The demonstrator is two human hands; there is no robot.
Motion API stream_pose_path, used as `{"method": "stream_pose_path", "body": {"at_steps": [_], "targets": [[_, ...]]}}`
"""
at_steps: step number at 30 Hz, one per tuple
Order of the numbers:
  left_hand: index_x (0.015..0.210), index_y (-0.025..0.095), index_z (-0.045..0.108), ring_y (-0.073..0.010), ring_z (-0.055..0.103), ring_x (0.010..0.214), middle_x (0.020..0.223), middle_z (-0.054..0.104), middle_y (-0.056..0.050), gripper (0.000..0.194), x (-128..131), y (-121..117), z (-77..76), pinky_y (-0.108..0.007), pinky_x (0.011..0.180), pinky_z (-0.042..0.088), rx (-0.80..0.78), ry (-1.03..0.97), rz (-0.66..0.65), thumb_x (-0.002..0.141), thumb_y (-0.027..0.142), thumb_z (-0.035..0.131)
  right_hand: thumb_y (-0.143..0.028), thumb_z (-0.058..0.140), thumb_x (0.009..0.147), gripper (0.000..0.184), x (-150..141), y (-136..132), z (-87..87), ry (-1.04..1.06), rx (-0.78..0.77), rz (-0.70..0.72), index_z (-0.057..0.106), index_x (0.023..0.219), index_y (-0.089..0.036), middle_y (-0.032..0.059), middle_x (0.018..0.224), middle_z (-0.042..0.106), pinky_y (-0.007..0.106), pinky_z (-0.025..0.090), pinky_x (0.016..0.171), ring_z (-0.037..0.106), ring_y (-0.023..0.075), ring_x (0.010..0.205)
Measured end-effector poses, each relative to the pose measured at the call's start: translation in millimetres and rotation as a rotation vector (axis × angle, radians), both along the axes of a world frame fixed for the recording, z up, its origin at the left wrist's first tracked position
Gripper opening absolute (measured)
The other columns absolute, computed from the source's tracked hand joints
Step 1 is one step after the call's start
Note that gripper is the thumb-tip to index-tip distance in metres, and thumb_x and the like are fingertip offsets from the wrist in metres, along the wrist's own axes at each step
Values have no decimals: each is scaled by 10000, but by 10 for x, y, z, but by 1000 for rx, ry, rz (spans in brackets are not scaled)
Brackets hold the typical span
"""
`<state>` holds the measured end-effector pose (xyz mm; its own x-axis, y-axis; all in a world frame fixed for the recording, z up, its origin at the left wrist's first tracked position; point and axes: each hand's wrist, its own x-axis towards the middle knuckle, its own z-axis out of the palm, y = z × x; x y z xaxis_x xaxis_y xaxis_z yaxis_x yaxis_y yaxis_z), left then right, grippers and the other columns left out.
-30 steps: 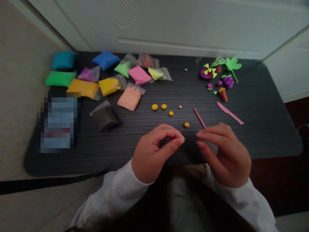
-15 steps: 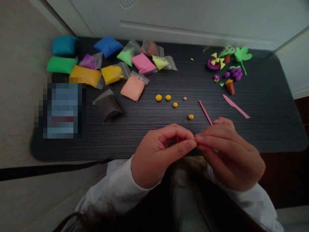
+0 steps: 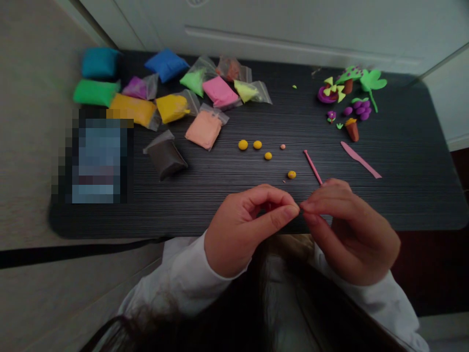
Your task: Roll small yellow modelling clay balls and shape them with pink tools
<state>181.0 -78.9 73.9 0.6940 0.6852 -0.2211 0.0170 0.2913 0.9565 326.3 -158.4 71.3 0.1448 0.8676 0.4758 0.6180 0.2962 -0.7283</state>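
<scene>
My left hand (image 3: 252,227) is closed in a pinch, thumb against forefinger, over the table's front edge. My right hand (image 3: 353,230) is pinched too, its fingertips almost meeting the left ones. Whatever lies between the fingertips is too small to make out. Just beyond my hands sits a yellow clay ball with dark specks (image 3: 291,174). Three plain yellow pieces, among them a yellow clay ball (image 3: 243,144), lie farther off, with a small peach clay ball (image 3: 283,146) to their right. A pink modelling stick (image 3: 312,167) reaches toward my right fingers.
Bags of coloured clay, such as a peach one (image 3: 204,129) and a dark one (image 3: 166,157), cover the left of the black table (image 3: 164,215). A blurred-out screen (image 3: 97,161) lies at far left. Right: a pink plastic knife (image 3: 361,159), finished purple clay grapes (image 3: 361,108) and other figures.
My right fingertips have drawn slightly apart from the left ones, and the right hand's thumb and fingers look more spread. The whole view has shifted a little; the table things stay put.
</scene>
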Motion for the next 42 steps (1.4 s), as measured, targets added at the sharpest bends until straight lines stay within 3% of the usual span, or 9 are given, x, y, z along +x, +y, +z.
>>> {"method": "stream_pose_path", "body": {"at_steps": [12,23,28,36,42], "targets": [[707,167,629,-114,539,696,719,605,3,78,7,4,-56,-229,650,417,74,38,-19,763,209,595,-88,630,686,180,-31,-33,-41,264,-57,33,612,817,-209,0,723,636,388,474,727,597,158,681],[708,189,641,-113,542,700,726,609,11,59,-33,-45,3,-229,654,419,-28,-54,-5,755,194,606,-103,562,754,180,-76,-50,-60,397,-38,16,631,869,-224,6,727,636,365,495,699,587,155,693],[707,200,642,-92,525,694,716,589,29,72,-66,-59,39,-207,650,410,-58,-95,-9,758,167,605,-99,594,739,167,-110,-49,-81,560,-66,22,634,854,-214,1,720,620,356,492,693,573,148,690],[720,217,644,-98,537,711,729,590,28,71,-104,-72,67,-221,656,418,-23,-94,-17,761,175,605,-152,596,753,105,-147,-34,-85,768,17,185,630,850,-173,14,687,583,366,463,630,541,157,664],[702,207,640,-125,552,716,730,608,9,58,-112,-67,72,-246,649,432,20,-58,9,753,201,613,-236,550,795,91,-183,-63,-12,990,-69,300,621,840,-198,-13,592,513,325,398,583,485,131,599]]}}
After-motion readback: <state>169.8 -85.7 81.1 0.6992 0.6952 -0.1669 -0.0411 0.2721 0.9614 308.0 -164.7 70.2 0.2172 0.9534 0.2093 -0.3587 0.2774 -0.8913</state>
